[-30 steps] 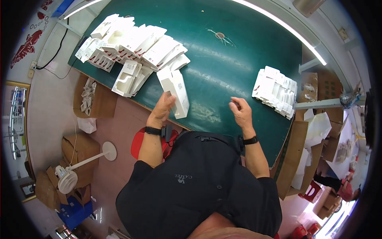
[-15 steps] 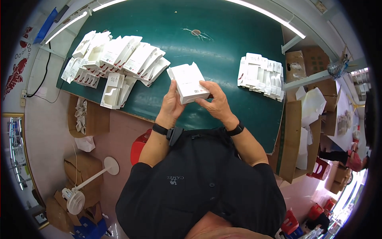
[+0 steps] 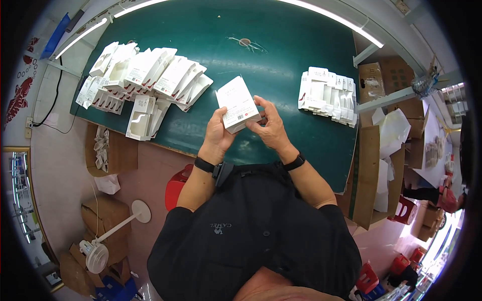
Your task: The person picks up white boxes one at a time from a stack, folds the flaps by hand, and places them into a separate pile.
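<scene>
Between my two hands, above the near part of the green table (image 3: 281,55), is a white paper box (image 3: 237,103) with fine print on its face. My left hand (image 3: 219,131) grips its lower left side, the thumb lying on the front. At the lower right edge, the fingers and thumb of my right hand (image 3: 271,125) hold the same box. A pile of white cardboard boxes (image 3: 150,70), some with cut-out windows, lies to the left. On the right stands a tight row of similar white boxes (image 3: 327,95).
An open carton (image 3: 369,175) with white sheets is beside the table's right edge. Below its left edge is another carton (image 3: 123,150) holding white pieces. A red stool (image 3: 175,190) and a white fan (image 3: 95,256) are on the floor at left.
The box has turned and tilted a little between my hands, so its printed face shows more fully. My left thumb sits slightly lower, and my right fingers have shifted along the box's edge.
</scene>
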`<state>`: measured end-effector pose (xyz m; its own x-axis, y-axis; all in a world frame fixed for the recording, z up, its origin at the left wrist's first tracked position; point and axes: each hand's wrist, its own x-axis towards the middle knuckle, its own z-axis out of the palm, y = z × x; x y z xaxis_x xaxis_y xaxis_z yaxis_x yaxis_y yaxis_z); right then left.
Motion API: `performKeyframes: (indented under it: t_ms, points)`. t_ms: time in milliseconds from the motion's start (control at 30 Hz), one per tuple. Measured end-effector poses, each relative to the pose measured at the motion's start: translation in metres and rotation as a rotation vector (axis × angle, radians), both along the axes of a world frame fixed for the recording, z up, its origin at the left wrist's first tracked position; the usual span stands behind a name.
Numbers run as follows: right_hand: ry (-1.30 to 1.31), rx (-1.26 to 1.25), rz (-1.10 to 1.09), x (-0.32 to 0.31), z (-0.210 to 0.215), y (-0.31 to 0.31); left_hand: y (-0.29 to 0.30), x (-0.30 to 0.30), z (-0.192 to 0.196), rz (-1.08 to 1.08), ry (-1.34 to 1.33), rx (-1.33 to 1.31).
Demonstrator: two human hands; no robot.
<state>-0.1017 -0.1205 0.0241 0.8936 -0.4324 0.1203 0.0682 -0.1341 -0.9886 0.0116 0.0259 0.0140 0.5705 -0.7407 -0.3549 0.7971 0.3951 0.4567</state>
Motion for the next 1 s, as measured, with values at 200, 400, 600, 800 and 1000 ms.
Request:
performKeyframes:
  t_ms: [200,400,600,800,1000]
  points:
    - [0.021,0.039,0.003,0.004,-0.005,0.001,-0.010,-0.004,-0.001,0.036,0.070,0.010]
    - [-0.070,0.124,-0.122,0.008,-0.013,0.004,-0.020,-0.017,0.005,0.088,0.034,-0.017]
    - [0.022,0.075,-0.010,0.003,-0.008,-0.005,-0.017,-0.014,-0.003,0.081,0.129,-0.021]
    - [-0.042,-0.419,-0.160,0.004,0.003,-0.008,-0.020,-0.014,-0.001,0.130,0.092,0.027]
    - [-0.171,-0.615,-0.348,0.010,-0.001,-0.011,-0.023,-0.024,-0.003,0.119,0.029,0.048]
